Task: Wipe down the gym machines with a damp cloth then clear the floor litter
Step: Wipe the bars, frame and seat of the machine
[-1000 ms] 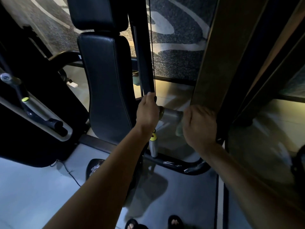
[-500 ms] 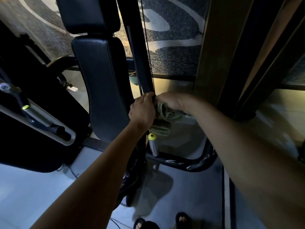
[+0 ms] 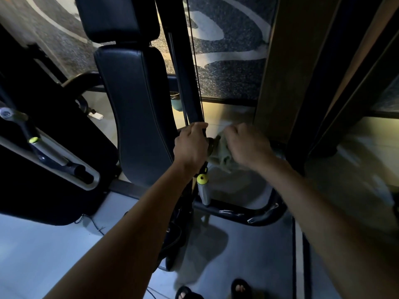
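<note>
Right now: left hand (image 3: 191,145) clamped round the black upright post (image 3: 185,83), right hand (image 3: 248,145) bunching the green cloth (image 3: 220,153) just right of it; post runs vertically, cloth hand nearer for wiping.

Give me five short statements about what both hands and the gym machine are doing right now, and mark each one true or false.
1. The right hand grips a pale green cloth. True.
2. The left hand hangs free, touching nothing. False: it grips the machine's black upright bar.
3. The yellow-capped grey handle sits below the hands. True.
4. The padded backrest is bright red. False: it is dark, near black.
5. The cloth lies on the floor. False: it is held up at the bar.
</note>
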